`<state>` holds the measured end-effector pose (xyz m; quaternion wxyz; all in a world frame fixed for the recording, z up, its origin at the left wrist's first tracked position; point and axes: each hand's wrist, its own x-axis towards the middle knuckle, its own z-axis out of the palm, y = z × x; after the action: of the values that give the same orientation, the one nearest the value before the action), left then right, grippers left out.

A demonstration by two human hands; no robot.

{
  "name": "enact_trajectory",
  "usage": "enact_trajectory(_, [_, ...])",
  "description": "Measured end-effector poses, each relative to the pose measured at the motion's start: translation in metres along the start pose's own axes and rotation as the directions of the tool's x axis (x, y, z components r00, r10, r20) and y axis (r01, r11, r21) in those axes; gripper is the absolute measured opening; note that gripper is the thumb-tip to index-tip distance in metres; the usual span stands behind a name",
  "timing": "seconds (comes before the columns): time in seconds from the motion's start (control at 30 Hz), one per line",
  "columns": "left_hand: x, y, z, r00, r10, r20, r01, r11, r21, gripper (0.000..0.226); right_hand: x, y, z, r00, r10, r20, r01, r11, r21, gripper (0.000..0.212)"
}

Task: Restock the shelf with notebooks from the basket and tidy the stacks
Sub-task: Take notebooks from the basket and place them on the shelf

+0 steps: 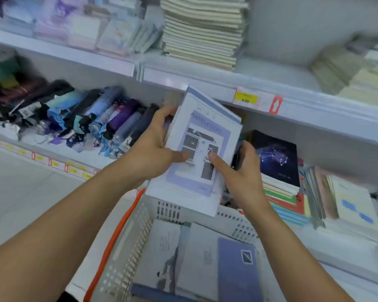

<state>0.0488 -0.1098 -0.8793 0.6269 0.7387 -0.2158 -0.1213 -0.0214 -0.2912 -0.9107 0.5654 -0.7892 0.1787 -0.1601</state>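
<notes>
Both hands hold a small stack of notebooks (202, 149) just above the far rim of the basket (127, 253), at the centre of the view and in front of the lower shelf (347, 247). The left hand (151, 153) grips the stack's left edge, thumb laid across the pale lilac front cover and fingers (162, 112) curled round the back; the right hand (242, 173) grips the right edge, thumb pressed on the cover near its middle, the other fingers wrapped behind the stack. The stack stands tilted, its top leaning toward 1 o'clock, and the notebooks in it are slightly fanned at the top corner. The white slatted basket sits at 6 o'clock with an orange handle (111, 243) along its left side — inside lie more notebooks (196, 258), grey and lilac-blue, flat and overlapping. At 3 o'clock on the lower shelf a dark notebook with a constellation (275, 158) tops a pile, with further piles of notebooks beside it to the right. At 9 o'clock lies a row of folded umbrellas (92, 118). At 12 o'clock, on the upper shelf (271, 75), rises a tall stack of cream notebooks (203, 31), and a yellow price tag (246, 98) sits on that shelf's front edge — its print is too blurred to read surely.
</notes>
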Motion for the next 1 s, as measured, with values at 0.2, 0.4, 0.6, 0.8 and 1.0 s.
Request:
enact_trajectory(0.2, [0.007,0.032,-0.029,0.997,0.044,-0.055,-0.052,0.987,-0.152,0.054,-0.006,-0.063,0.012,0.91,0.061,0.41,-0.329,0.707,0.626,0.035])
enact_trajectory(0.4, [0.003,0.049,-0.045,0.993,0.098,-0.06,-0.113,0.924,-0.366,0.054,-0.041,-0.093,0.006,0.874,0.005,0.486,-0.334,0.733,0.593,0.039])
enact_trajectory(0.6, [0.013,0.073,-0.045,0.971,0.127,-0.2,-0.219,0.806,-0.55,0.051,0.006,-0.142,-0.001,0.956,-0.138,0.26,-0.08,0.728,0.681,0.026])
enact_trajectory(0.8, [0.024,0.074,-0.057,0.943,0.025,-0.331,-0.208,0.821,-0.532,0.042,0.145,-0.236,-0.032,0.984,-0.104,0.146,-0.046,0.637,0.77,0.009])
enact_trajectory(1.0, [0.032,0.07,-0.044,0.958,-0.004,-0.287,-0.144,0.859,-0.491,0.042,0.216,-0.279,-0.026,0.986,-0.106,0.126,0.013,0.813,0.582,0.011])
